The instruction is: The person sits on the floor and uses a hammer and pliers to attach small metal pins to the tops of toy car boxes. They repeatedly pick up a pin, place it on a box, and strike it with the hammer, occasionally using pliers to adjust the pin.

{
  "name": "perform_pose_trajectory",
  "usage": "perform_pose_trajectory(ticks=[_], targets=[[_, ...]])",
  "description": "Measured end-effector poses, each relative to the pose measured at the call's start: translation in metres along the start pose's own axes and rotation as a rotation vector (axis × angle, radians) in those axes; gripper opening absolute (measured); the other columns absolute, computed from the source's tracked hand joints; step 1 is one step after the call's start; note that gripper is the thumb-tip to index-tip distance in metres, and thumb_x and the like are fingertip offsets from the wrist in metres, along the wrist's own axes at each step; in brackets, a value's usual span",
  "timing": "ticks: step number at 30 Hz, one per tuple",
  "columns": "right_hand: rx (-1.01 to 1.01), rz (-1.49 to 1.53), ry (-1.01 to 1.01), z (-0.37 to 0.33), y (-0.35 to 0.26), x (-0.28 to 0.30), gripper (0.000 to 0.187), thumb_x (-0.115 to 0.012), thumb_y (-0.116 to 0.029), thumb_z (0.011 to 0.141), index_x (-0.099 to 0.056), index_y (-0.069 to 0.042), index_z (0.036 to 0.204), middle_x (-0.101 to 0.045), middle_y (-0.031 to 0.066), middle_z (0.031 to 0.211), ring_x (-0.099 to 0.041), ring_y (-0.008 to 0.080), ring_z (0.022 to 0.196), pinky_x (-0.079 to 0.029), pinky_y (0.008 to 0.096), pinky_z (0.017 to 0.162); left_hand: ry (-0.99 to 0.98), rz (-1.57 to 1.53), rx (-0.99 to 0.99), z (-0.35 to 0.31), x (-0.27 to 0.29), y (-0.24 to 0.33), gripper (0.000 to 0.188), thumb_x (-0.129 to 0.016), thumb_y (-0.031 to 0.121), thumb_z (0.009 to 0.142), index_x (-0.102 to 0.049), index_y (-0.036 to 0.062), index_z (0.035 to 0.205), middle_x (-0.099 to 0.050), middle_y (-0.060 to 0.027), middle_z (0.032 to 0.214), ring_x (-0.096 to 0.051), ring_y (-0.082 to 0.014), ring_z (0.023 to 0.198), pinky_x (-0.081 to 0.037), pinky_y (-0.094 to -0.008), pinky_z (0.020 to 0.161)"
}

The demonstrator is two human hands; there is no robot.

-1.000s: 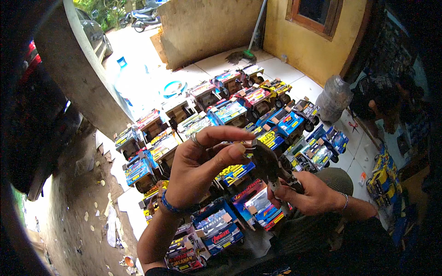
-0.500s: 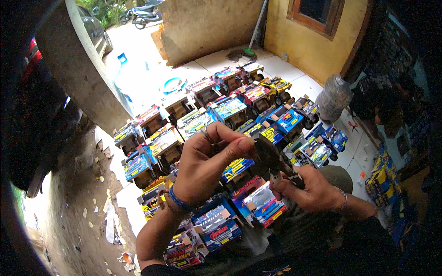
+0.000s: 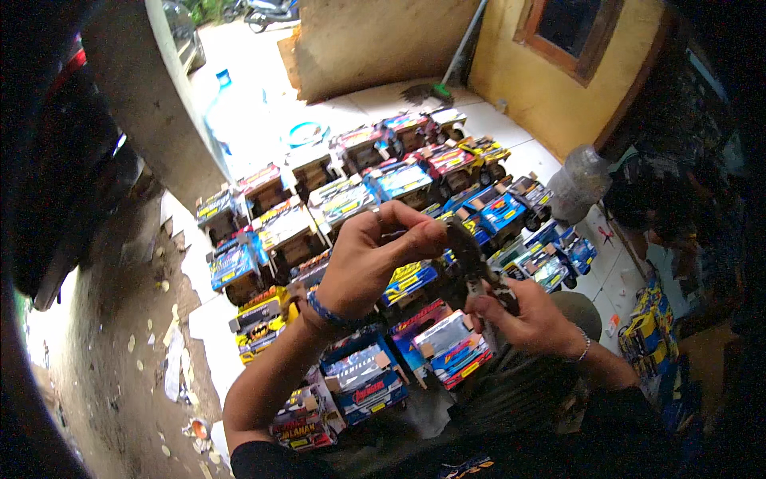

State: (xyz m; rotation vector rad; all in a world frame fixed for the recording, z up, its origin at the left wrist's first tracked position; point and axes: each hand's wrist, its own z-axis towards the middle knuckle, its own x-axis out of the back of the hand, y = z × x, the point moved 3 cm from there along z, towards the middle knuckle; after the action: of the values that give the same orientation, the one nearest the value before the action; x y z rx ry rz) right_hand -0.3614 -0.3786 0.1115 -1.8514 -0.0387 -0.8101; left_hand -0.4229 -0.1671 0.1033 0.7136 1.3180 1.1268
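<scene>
Ok — R hand [image 3: 528, 319] clamped on pliers [image 3: 465, 247], ctr frame; L hand [image 3: 375, 254] pinched together by tool head, contents unclear — best keep skin off bite.

a tool [image 3: 465, 254] sits in the right hand [image 3: 524, 315], before toy trucks [image 3: 403, 181].

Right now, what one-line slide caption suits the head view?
Right grip closed around a dark plier-like tool, left grip pinched at its head, above rows of colourful toy trucks.
</scene>
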Motion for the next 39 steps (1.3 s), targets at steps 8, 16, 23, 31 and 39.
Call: perform_pose_trajectory(ticks=[8,16,23,31,39], targets=[[-0.153,0.465,-0.289,-0.003,-0.013,0.007,0.042,-0.040,-0.040,0.105,-0.057,-0.007,0.124,-0.071,0.0076,0.099,-0.062,0.0065,0.078,-0.047,0.0219,0.063,0.036,-0.045,0.008,-0.005,-0.001,0.012,0.030,-0.067,0.013,0.093,-0.059,-0.0002,0.119,-0.067,-0.0118,0.111,-0.067,-0.0200,0.104,-0.054,-0.0330,0.093],[-0.033,0.581,-0.120,-0.028,-0.006,0.040,0.052,-0.039,-0.042,0.104,-0.044,-0.005,0.140,-0.069,0.0158,0.109,-0.064,0.0119,0.079,-0.048,0.0228,0.060,0.096,-0.010,-0.051,-0.007,-0.002,0.017,0.031,-0.069,0.010,0.090,-0.059,-0.0001,0.117,-0.067,-0.0140,0.110,-0.067,-0.0223,0.104,-0.055,-0.0331,0.091],[0.057,0.478,0.564,-0.131,0.036,0.142,0.065,-0.036,-0.055,0.101,-0.043,-0.002,0.138,-0.056,-0.0005,0.070,-0.055,0.0071,0.060,-0.048,0.0206,0.058,0.097,0.234,-0.115,-0.007,0.001,0.001,0.024,-0.064,0.010,0.094,-0.062,-0.0007,0.115,-0.069,-0.0113,0.109,-0.067,-0.0197,0.102,-0.053,-0.0308,0.089],[-1.035,-0.793,0.327,-0.286,0.247,0.104,0.052,-0.059,-0.052,0.091,-0.064,-0.009,0.118,-0.067,0.0112,0.084,-0.066,0.0267,0.081,-0.050,0.0383,0.073,0.260,0.530,0.055,-0.019,0.022,-0.041,0.028,-0.058,0.011,0.098,-0.057,-0.0020,0.122,-0.062,-0.0128,0.117,-0.062,-0.0213,0.109,-0.048,-0.0322,0.097],[-0.988,-0.627,0.615,-0.269,0.283,-0.036,0.056,-0.069,-0.033,0.086,-0.040,0.001,0.120,-0.061,0.0244,0.100,-0.062,0.0406,0.087,-0.042,0.0534,0.081,0.106,0.632,0.028,-0.010,0.031,-0.063,0.030,-0.054,0.015,0.100,-0.057,-0.0033,0.123,-0.059,-0.0147,0.122,-0.057,-0.0231,0.117,-0.044,-0.0365,0.104]])
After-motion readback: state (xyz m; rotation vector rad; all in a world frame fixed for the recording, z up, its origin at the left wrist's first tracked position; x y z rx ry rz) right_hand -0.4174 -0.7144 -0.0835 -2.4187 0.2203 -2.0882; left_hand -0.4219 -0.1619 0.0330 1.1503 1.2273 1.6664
